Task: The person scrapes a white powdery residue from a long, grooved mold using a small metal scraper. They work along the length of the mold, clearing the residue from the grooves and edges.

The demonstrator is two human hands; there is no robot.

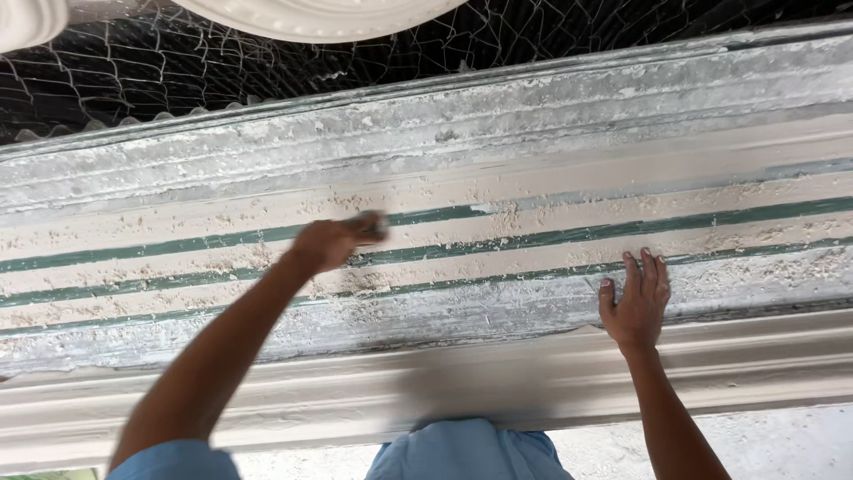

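A long plaster-caked mould (533,178) with green ridges runs across the whole view. My left hand (329,242) is closed around a small scraping tool (373,226), blurred by motion, pressed on the mould's middle ridges. My right hand (635,302) lies flat with fingers spread on the mould's near side, touching the crumbly plaster. Loose white plaster crumbs cover the ridges around both hands.
A smooth cast cornice strip (755,356) lies along the near edge of the mould. Wire mesh (178,62) hangs behind the far edge, and round white plaster pieces (320,18) show at the top. My blue shirt (462,449) is at the bottom.
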